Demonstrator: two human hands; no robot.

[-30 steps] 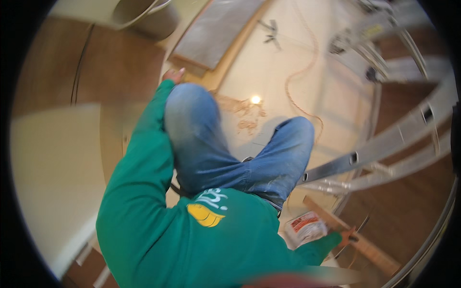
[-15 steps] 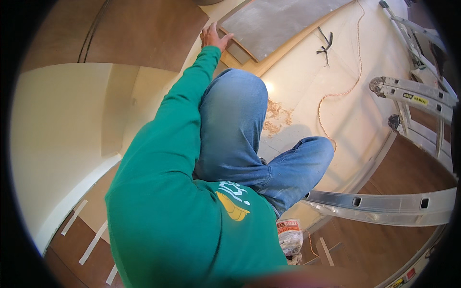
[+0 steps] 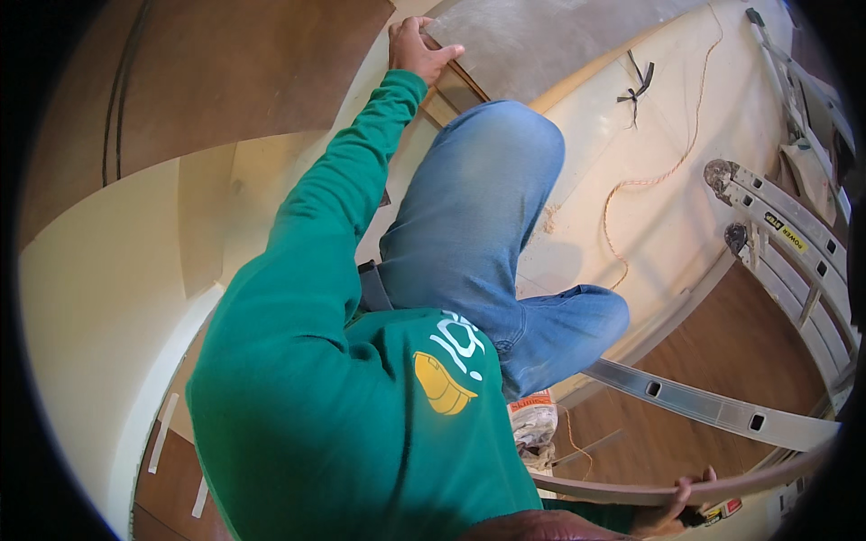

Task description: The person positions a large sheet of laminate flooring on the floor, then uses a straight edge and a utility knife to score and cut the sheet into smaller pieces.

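At the upper centre, my left hand [image 3: 419,52] grips the near corner of a brown board [image 3: 460,86] with pale edges, thumb and fingers set apart around it. That board lies beside a large grey-faced panel [image 3: 541,36], and my bent knee in jeans hides part of it. Low on the right, my right hand [image 3: 672,514] is closed around a long, thin brown strip [image 3: 622,494]. The strip runs from beside my body out toward the right rim. Some of its fingers are hidden behind the strip.
An aluminium folding ladder [image 3: 785,212] stands at the right, one leg [image 3: 704,401] reaching toward my knee. An orange-white cord [image 3: 649,183] and black straps [image 3: 637,83] lie on the pale floor sheet [image 3: 577,216]. A bucket [image 3: 534,419] stands behind my leg; a cream wall [image 3: 99,288] is left.
My right hand has come into view at the lower right with the long strip. My left hand has shifted slightly up and right, at the board's corner. My knee has moved right.
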